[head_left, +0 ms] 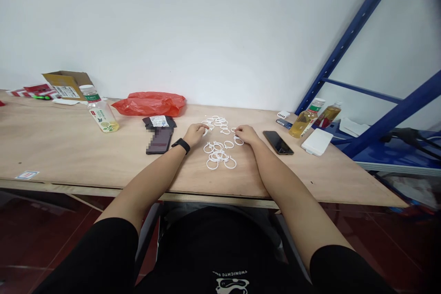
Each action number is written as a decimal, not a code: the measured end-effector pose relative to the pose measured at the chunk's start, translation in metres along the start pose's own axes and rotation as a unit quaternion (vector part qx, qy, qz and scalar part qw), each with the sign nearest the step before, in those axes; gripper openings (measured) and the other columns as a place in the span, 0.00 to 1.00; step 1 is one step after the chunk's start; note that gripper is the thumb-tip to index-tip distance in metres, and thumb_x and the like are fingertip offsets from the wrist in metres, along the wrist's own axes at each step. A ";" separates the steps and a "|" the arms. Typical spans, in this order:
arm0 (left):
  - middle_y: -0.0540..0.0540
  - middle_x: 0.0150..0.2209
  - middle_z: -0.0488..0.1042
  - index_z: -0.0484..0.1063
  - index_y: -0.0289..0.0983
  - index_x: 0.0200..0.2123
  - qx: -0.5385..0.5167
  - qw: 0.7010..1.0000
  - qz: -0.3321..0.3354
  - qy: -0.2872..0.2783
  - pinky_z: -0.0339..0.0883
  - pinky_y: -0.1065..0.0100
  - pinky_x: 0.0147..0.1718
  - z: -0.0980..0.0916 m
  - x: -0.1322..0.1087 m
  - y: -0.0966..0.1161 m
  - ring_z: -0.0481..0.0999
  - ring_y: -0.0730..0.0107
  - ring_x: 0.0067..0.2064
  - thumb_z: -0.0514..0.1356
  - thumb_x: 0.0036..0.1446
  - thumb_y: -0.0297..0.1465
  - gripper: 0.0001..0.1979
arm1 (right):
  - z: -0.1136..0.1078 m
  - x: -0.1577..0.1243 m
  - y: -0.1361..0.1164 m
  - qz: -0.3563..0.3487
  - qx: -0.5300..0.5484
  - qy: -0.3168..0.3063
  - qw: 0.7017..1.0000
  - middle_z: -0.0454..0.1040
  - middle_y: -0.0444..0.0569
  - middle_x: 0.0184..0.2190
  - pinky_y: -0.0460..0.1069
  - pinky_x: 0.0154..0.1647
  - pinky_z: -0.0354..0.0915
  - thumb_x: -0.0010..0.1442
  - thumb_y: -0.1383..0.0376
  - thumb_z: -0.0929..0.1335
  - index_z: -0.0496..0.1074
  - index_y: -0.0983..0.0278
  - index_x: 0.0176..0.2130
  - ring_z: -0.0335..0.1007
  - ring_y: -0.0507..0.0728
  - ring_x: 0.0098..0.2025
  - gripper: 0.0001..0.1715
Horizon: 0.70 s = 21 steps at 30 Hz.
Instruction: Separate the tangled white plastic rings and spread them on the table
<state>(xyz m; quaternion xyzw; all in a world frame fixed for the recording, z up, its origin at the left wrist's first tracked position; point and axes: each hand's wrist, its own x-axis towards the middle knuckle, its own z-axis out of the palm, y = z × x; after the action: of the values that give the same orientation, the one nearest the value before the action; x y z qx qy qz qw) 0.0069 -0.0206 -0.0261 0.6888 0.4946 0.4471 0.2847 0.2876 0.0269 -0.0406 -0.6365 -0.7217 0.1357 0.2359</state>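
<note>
Many white plastic rings, which look like curtain rings with small tabs, lie on the wooden table in two loose groups. The nearer pile (217,156) is in front of me, between my forearms; the farther group (219,121) lies beyond, toward the wall. My left hand (195,133), with a black watch on its wrist, is closed in a pinch on a white ring (206,132) at the left of the farther group. To the right, the fingers of my right hand (246,134) are pinched on another white ring (233,130). One more ring (238,141) lies just below those fingertips.
Left of the rings are a dark phone (160,140), a black pouch (170,121), a red plastic bag (151,104), a bottle (99,112) and a cardboard box (70,85). On the right are another phone (277,142), a tea bottle (306,119), a white case (317,141) and a blue metal frame (347,27).
</note>
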 end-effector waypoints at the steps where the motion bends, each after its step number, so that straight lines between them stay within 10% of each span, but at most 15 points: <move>1: 0.49 0.21 0.70 0.79 0.31 0.36 0.005 1.000 0.001 0.001 0.60 0.71 0.26 0.000 0.000 0.000 0.67 0.70 0.25 0.49 0.49 0.28 0.19 | 0.001 0.001 0.002 -0.003 0.011 0.004 1.000 0.81 0.48 0.37 0.46 0.38 0.64 0.55 0.66 0.68 0.80 0.62 0.38 0.74 0.55 0.39 0.12; 21: 0.50 0.23 0.72 0.71 0.34 0.30 -0.031 0.997 0.000 -0.070 0.62 0.72 0.27 0.004 -0.010 0.003 0.69 0.72 0.25 0.53 0.47 0.25 0.08 | 0.002 0.002 0.000 -0.009 0.173 0.072 0.982 0.77 0.46 0.35 0.46 0.40 0.66 0.55 0.67 0.62 0.75 0.63 0.40 0.71 0.54 0.36 0.15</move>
<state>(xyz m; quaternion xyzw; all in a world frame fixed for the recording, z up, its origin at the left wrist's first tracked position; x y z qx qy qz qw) 0.0108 -0.0305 -0.0282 0.7090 0.4598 0.4130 0.3397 0.2864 0.0289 -0.0418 -0.5877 -0.6743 0.2099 0.3948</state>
